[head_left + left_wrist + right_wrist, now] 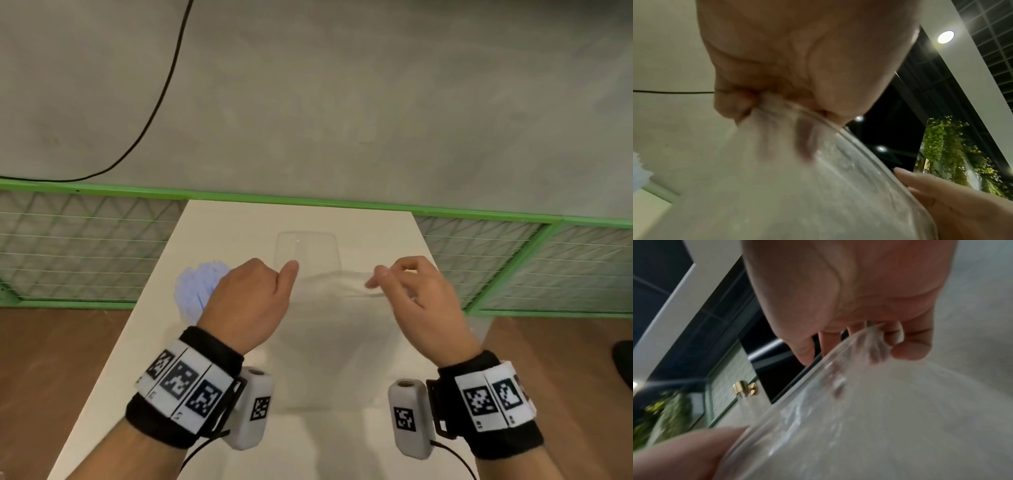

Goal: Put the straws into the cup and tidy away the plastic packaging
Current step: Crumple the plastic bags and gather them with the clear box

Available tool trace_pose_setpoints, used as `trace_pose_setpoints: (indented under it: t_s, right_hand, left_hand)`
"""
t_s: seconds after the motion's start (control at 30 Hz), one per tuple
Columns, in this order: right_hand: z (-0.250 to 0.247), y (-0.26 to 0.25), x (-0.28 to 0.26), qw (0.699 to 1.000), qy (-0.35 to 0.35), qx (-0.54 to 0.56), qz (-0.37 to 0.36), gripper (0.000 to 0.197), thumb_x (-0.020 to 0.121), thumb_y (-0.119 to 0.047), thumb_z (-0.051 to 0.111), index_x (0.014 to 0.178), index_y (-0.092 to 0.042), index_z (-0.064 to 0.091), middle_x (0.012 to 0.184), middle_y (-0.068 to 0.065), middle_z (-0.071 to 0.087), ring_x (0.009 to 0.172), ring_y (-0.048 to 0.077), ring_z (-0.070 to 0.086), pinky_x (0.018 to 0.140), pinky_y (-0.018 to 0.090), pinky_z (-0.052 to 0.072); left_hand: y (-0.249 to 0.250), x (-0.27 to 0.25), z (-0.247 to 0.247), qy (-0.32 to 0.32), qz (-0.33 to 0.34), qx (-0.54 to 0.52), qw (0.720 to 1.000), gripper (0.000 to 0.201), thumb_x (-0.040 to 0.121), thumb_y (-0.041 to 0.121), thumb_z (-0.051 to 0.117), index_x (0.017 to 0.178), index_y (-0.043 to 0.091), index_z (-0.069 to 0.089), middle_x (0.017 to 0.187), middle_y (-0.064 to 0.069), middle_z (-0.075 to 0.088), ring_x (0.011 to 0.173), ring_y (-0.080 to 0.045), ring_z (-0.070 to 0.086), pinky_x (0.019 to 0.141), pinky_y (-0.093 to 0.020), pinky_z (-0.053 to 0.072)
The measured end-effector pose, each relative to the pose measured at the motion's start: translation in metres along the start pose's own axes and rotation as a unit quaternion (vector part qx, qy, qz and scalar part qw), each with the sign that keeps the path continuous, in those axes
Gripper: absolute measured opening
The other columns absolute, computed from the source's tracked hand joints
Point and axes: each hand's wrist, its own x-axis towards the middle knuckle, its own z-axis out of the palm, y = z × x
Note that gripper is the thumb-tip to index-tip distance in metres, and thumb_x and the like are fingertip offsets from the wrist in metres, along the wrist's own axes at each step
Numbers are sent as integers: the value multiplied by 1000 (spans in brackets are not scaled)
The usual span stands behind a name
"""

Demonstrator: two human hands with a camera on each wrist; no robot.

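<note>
Both hands are raised above the white counter (308,445) and hold a clear plastic bag (329,329) stretched between them; the left hand (251,301) has its fingers curled into a fist, and the left wrist view shows the bag (777,186) bunched and gripped inside that fist (797,65); the right hand (416,301) pinches the bag's opposite top corner between thumb and fingers, the other fingers loosely bent; the right wrist view shows the film (879,410) caught between the fingertips (910,350), though that picture is blurred; the bag hangs down from the two grips toward the counter, its top edge running taut from hand to hand; whether anything lies inside it I cannot tell.

A clear cup (306,253) stands on the counter beyond the hands, near the far edge, seen partly through the film; a bundle of pale blue straws (198,291) sits left of the cup, partly hidden behind the left hand; whether they stand in a holder or lie loose I cannot tell.

A green mesh fence (85,246) runs behind the counter; a black cable (164,96) crosses the grey floor beyond it; each wrist wears a black band with printed markers and a small camera.
</note>
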Motion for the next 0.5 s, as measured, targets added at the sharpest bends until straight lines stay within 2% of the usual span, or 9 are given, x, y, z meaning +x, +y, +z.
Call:
trace_pose_setpoints:
  t_s: [0.07,0.13,0.17,0.23,0.3,0.37,0.4,0.43,0.5]
  right_hand:
    - [4,-1,1,997,-5,-71,3,43,95,-49,53,70,-23,77,100,-10,53,87,6,56,76,26,40]
    - [5,-1,4,987,-16,-160,-19,38,90,-39,64,61,-17,75,100,-5,54,87,17,56,76,28,36]
    - [4,-3,4,978,-43,-205,-17,30,86,-37,67,65,-18,76,106,-4,54,91,19,53,77,26,32]
    - [0,-8,4,953,-119,-278,9,19,81,-34,70,96,-23,77,128,-3,44,104,21,41,83,21,26]
    - [-3,-7,4,931,-197,-307,31,62,76,-26,73,135,-25,55,151,-2,20,121,27,32,88,20,26]
    - [-6,-10,3,926,-268,-260,60,95,72,-17,76,152,-26,25,160,-8,-8,133,28,30,86,20,40]
    - [-6,-11,2,922,-305,-230,69,106,71,-12,76,155,-28,13,161,-8,-12,132,24,37,81,20,47]
    - [-6,-12,1,915,-336,-209,69,111,71,-9,75,155,-30,4,162,-4,-3,123,19,49,73,17,50]
    - [-3,-7,1,907,-376,-178,62,110,74,-6,70,154,-33,-2,148,-1,38,89,8,60,58,11,45]
  left_hand:
    - [2,3,1,21,0,33,999,58,101,36,42,50,9,38,55,-1,42,51,-18,43,52,-32,28]
    - [2,3,1,-10,36,29,999,44,92,29,58,54,13,43,68,1,43,57,-13,44,50,-23,26]
    - [2,2,0,-43,60,25,997,33,88,28,63,60,16,52,82,2,48,66,-13,49,53,-18,28]
    - [4,-1,-2,-120,85,40,988,4,86,25,66,83,26,68,113,6,49,82,-12,54,60,-12,30]
    - [2,-2,-1,-193,98,88,972,37,89,13,57,118,35,65,134,7,42,100,-14,54,69,-15,34]
    - [3,-2,0,-226,89,120,963,61,91,3,46,143,33,45,147,2,38,128,-19,46,92,-21,38]
    - [5,-3,2,-234,83,123,961,66,91,0,42,149,30,35,148,-1,39,134,-21,41,101,-25,36]
    - [7,-4,4,-236,75,117,962,68,91,-1,39,152,27,29,146,-5,43,134,-23,41,104,-27,36]
    - [5,-4,10,-236,53,72,968,68,90,-3,39,152,24,27,139,-9,50,126,-27,48,100,-30,41]
